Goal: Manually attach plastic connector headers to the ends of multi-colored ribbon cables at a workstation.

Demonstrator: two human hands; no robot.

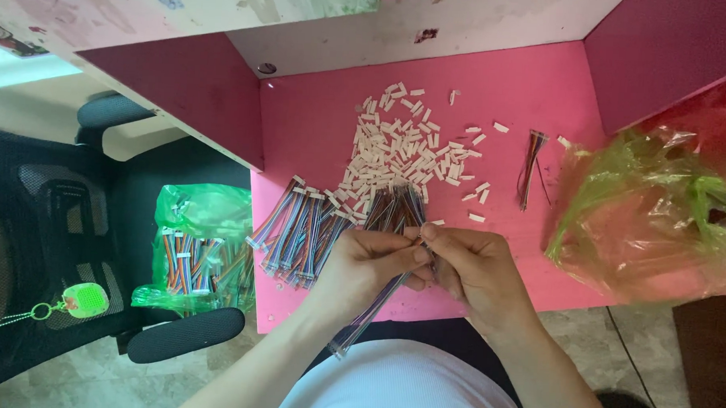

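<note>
My left hand [366,263] and my right hand [472,268] meet over the front edge of a pink desk [317,122]. Together they pinch a bundle of thin multicoloured wires [375,305] that trails down towards my lap. The wires' far ends fan out just beyond my fingers [397,207]. A heap of small white plastic connectors [401,145] lies on the desk beyond the hands. Finished wire sets with white connectors [297,234] lie in a row to the left of my left hand.
A crumpled green plastic bag [652,214] lies at the desk's right. One loose wire set [530,166] rests near it. A black chair [73,218] at left holds a green bag of wire sets [196,250]. A green keychain [82,300] hangs there.
</note>
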